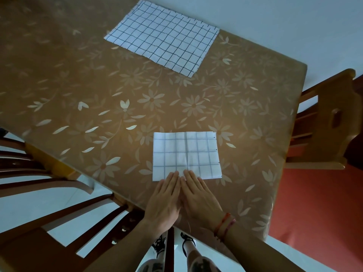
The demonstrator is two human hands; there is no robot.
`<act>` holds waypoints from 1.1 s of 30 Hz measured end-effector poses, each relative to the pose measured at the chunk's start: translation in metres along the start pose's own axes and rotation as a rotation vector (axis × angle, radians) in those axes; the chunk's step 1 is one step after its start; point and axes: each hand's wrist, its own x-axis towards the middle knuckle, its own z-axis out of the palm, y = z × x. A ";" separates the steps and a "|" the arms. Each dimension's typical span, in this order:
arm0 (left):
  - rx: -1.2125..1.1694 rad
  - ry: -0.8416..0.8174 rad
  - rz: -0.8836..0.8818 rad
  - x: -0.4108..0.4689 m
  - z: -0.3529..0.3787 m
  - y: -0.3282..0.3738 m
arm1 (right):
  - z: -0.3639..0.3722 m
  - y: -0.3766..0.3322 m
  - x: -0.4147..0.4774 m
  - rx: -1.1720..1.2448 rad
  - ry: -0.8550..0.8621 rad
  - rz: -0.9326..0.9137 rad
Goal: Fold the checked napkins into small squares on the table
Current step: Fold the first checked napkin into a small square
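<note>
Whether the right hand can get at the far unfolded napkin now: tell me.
Probably yes, with a long stretch. The right hand lies flat, fingertips on the folded napkin, holding nothing, and only bare tablecloth separates it from the unfolded napkin.

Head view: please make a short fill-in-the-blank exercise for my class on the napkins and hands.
1. Counting the far napkin and the folded napkin, ____ checked napkins lie on the table.
2. The left hand and right hand rest flat on the folded napkin's ____ edge.
3. The red bracelet is on the ____ wrist.
Missing words: two; near; right.
</note>
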 end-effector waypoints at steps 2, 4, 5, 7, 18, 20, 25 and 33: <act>-0.006 -0.006 -0.012 -0.003 0.001 -0.003 | 0.000 -0.001 0.000 -0.005 -0.015 0.001; -0.023 -0.006 -0.027 -0.005 -0.001 -0.005 | -0.001 -0.003 -0.001 -0.010 -0.031 0.001; -0.027 -0.002 -0.035 -0.006 -0.002 -0.006 | -0.002 -0.003 -0.002 -0.020 -0.037 0.000; -0.018 0.008 -0.061 -0.009 -0.003 -0.009 | -0.004 -0.003 -0.002 -0.039 -0.047 0.005; 0.044 0.014 -0.199 -0.033 -0.003 -0.030 | -0.005 0.023 -0.024 -0.060 -0.126 0.201; 0.037 -0.002 -0.200 -0.033 -0.002 -0.030 | -0.005 0.033 -0.033 -0.083 -0.109 0.226; 0.051 -0.028 -0.211 -0.032 -0.002 -0.030 | -0.006 0.047 -0.043 -0.060 -0.131 0.289; 0.045 -0.025 -0.214 -0.032 0.000 -0.030 | -0.025 0.040 -0.034 0.227 -0.087 0.343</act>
